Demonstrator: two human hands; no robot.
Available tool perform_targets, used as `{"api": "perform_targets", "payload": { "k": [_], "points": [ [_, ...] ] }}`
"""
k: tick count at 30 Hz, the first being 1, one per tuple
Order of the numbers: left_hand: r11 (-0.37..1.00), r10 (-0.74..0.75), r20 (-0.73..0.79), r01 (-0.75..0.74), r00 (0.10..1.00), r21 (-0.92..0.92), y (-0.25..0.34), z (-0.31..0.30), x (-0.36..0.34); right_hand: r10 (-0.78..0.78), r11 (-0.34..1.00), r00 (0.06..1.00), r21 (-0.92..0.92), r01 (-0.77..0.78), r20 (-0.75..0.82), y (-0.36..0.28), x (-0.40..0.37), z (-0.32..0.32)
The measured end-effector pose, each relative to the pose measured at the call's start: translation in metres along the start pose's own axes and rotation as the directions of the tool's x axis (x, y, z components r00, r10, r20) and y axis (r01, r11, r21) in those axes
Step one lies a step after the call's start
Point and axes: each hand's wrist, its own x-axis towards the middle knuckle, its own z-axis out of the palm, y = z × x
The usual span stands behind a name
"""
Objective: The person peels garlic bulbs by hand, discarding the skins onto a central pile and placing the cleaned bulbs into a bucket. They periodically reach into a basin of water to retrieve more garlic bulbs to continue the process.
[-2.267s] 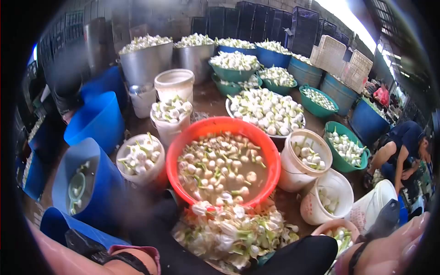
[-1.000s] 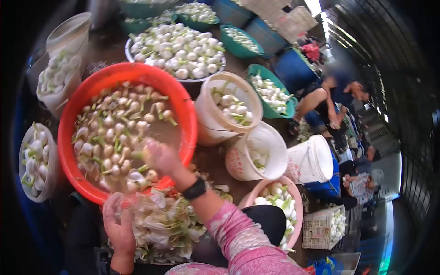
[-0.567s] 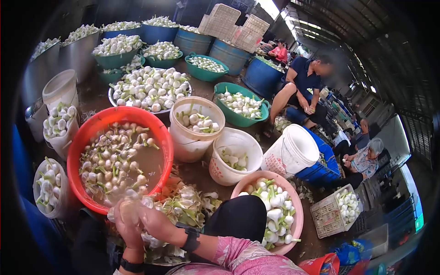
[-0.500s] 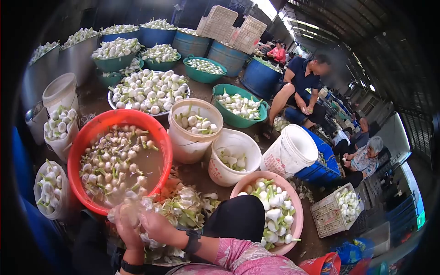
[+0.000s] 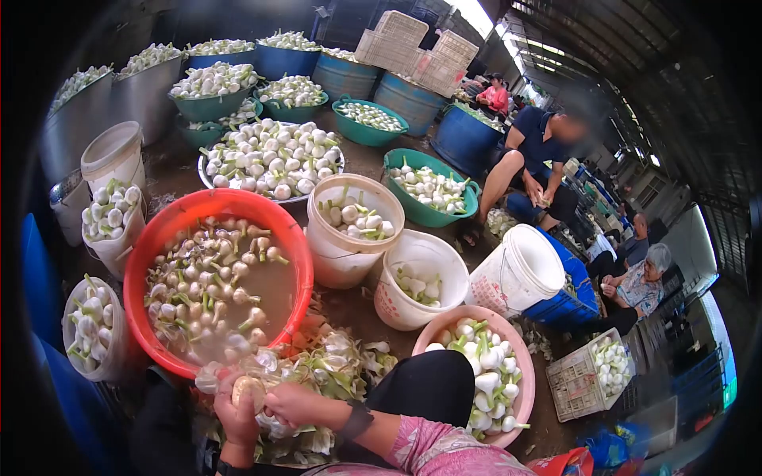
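My left hand [image 5: 233,411] is closed around a pale garlic bulb [image 5: 249,391], in front of the red tub. Close beside the bulb, my right hand [image 5: 292,404] has its fingers curled together; what they pinch, if anything, is hidden. Loose garlic peels [image 5: 325,365] are heaped under and behind both hands. The red tub [image 5: 300,246] holds murky water with many unpeeled garlic bulbs [image 5: 208,305] afloat in it. To the right, past my knee, a pink basin [image 5: 524,373] is filled with white peeled garlic bulbs [image 5: 486,379] with green stems.
White buckets [image 5: 349,262] with some garlic stand beyond the peels. A white bucket of garlic [image 5: 94,329] is left of the tub. Green basins [image 5: 432,218] and blue barrels [image 5: 345,78] line the back. A co-worker [image 5: 536,151] sits at right; a white crate [image 5: 583,385] is nearer.
My left hand has turned so the bulb shows more clearly, and the motion blur on the hands is gone. The whole view has shifted slightly, placing things further right.
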Motion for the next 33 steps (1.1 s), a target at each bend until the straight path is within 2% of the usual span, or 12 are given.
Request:
{"api": "perform_targets", "payload": {
  "k": [6,9,11,15,17,18,20,25,28,30,32,33],
  "points": [
    [0.998,0.016,-0.103,-0.023,0.995,-0.065,-0.028,-0.007,0.013,-0.323,0.931,0.946,-0.188,0.313,-0.024,0.010,0.016,-0.002],
    [0.413,-0.489,0.045,0.276,0.871,-0.868,-0.034,-0.023,0.031,-0.489,0.593,0.872,-0.722,0.357,0.029,0.024,0.029,-0.006],
    [0.351,-0.356,0.141,0.273,0.924,-0.896,-0.005,-0.046,0.047,-0.265,0.664,0.961,-0.738,0.117,-0.085,0.037,0.027,-0.022],
    [0.284,-0.610,0.059,0.288,0.790,-0.914,0.012,-0.043,0.051,0.092,0.684,0.946,-0.670,-0.287,-0.311,0.016,0.003,-0.035],
    [0.222,-0.601,0.197,0.399,0.775,-0.890,0.003,-0.032,0.043,-0.470,0.780,0.801,-0.600,0.181,-0.370,0.030,0.015,-0.018],
    [0.186,-0.605,0.270,0.462,0.749,-0.867,-0.001,-0.026,0.036,-0.458,0.886,0.728,-0.334,0.323,-0.510,0.005,0.005,-0.008],
    [0.165,-0.538,0.376,0.531,0.755,-0.831,-0.002,-0.018,0.026,-0.360,0.896,0.915,-0.340,0.284,-0.185,-0.002,0.000,-0.008],
    [0.088,-0.511,0.408,0.519,0.756,-0.850,-0.016,-0.021,0.018,-0.539,0.833,0.773,-0.347,0.430,-0.334,0.006,-0.002,0.008],
    [0.157,-0.477,0.447,0.575,0.756,-0.803,-0.014,-0.021,0.015,-0.541,0.836,0.788,-0.294,0.464,-0.294,0.006,-0.005,0.005],
    [0.251,-0.513,0.389,0.567,0.765,-0.784,0.001,-0.015,0.015,-0.682,0.727,0.582,-0.499,0.472,-0.443,0.018,-0.005,0.002],
    [0.615,-0.155,0.465,0.453,0.872,-0.645,-0.005,-0.016,0.007,-0.815,0.530,0.504,-0.722,0.445,-0.287,0.015,-0.013,-0.003],
    [0.971,-0.152,0.488,0.221,0.859,-0.087,-0.001,-0.015,0.013,-0.887,0.429,0.379,-0.771,0.471,-0.262,0.019,-0.010,-0.003]
  ]
}}
